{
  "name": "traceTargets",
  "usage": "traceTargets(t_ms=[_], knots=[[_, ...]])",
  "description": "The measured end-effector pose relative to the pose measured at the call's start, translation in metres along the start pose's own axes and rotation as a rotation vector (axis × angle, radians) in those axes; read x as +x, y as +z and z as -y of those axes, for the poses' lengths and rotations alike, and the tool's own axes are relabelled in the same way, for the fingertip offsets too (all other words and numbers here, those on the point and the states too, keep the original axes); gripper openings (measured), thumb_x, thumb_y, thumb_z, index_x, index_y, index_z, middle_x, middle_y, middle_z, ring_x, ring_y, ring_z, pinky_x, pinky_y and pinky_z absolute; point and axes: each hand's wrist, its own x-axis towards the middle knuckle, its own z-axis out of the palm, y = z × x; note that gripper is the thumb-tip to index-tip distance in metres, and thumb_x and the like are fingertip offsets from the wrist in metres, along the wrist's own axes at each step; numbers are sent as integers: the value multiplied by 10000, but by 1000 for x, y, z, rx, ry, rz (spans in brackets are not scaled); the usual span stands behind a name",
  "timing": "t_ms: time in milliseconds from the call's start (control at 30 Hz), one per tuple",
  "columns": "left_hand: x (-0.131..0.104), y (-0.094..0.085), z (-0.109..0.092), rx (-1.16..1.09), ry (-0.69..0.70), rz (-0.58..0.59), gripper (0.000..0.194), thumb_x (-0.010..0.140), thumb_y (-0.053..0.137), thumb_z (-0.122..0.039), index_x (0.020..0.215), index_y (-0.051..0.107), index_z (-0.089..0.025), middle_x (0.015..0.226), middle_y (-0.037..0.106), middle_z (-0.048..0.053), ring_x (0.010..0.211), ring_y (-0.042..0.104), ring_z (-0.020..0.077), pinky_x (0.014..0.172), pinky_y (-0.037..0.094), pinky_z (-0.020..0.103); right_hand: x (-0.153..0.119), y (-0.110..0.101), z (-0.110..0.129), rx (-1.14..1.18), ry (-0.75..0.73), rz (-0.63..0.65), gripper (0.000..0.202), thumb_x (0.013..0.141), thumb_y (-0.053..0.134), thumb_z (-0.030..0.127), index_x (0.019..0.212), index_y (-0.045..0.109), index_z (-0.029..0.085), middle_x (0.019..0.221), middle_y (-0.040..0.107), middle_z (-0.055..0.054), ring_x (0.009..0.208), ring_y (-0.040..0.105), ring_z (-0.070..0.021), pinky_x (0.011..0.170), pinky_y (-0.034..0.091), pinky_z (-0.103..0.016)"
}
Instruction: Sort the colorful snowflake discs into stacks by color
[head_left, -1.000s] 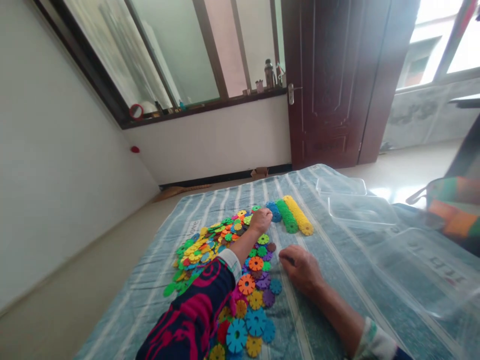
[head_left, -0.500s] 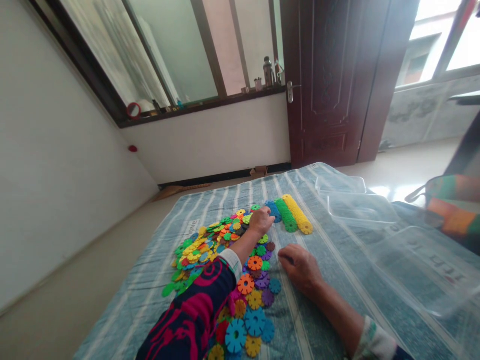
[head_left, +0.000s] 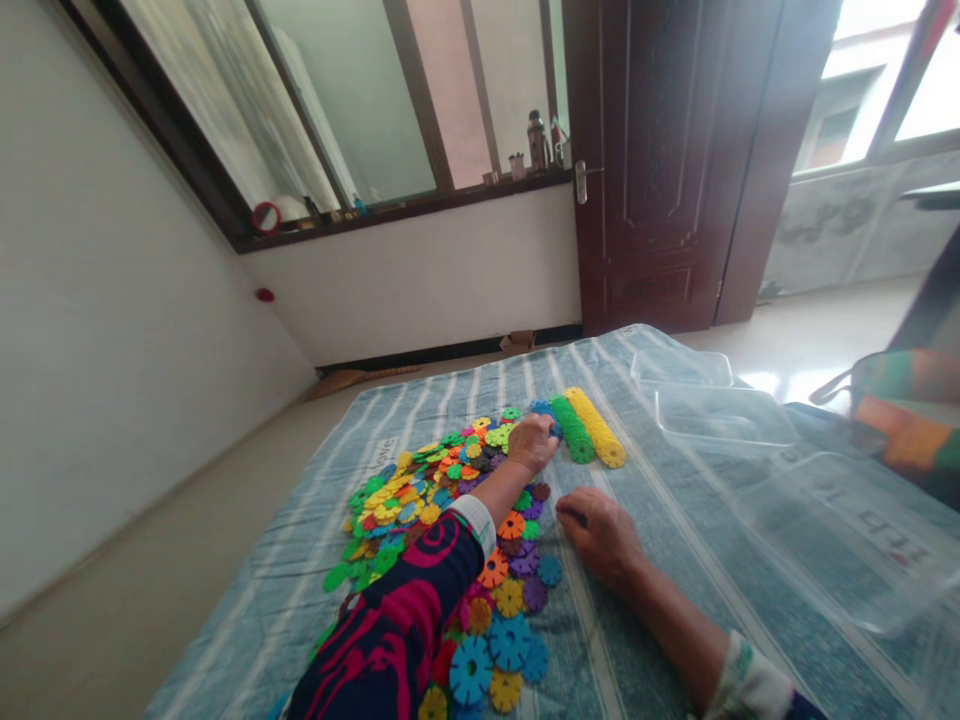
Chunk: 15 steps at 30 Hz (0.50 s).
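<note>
My left hand reaches over the pile of colourful notched plastic discs, its fingers closed at the near end of a short row of blue discs. A blue disc appears at its fingertips, partly hidden by the hand. Right beside lie a longer overlapping row of green discs and a yellow row. My right hand rests on the striped cloth, to the right of loose purple and brown discs; its fingers are curled in and nothing shows in them.
Clear plastic boxes and a large clear lid lie at the right on the striped bedcover. An orange and green bag is at the far right. Behind stand a dark red door and a window ledge with small items.
My left hand has moved slightly right and nearer, along the blue row, and its forearm has swung right. My right hand has stayed in place.
</note>
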Motion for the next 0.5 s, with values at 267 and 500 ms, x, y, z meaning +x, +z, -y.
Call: traceTargets(t_ms=[267, 500], knots=[[-5, -9, 0, -31, 1, -15, 232, 751, 586, -239, 965, 666, -200, 921, 668, 55, 867, 621, 196, 776, 456, 286, -1, -1, 1, 2, -1, 1, 179, 829, 485, 212, 762, 650, 209, 777, 626, -10, 781, 543, -144, 718, 371, -237], [-31, -57, 39, -56, 24, 44, 180, 757, 514, -182, 806, 686, -179, 824, 669, 47, 805, 600, 179, 749, 429, 269, -3, 0, -1, 27, -5, -8, 183, 827, 487, 233, 762, 657, 216, 803, 646, -17, 796, 561, -153, 726, 384, -248]])
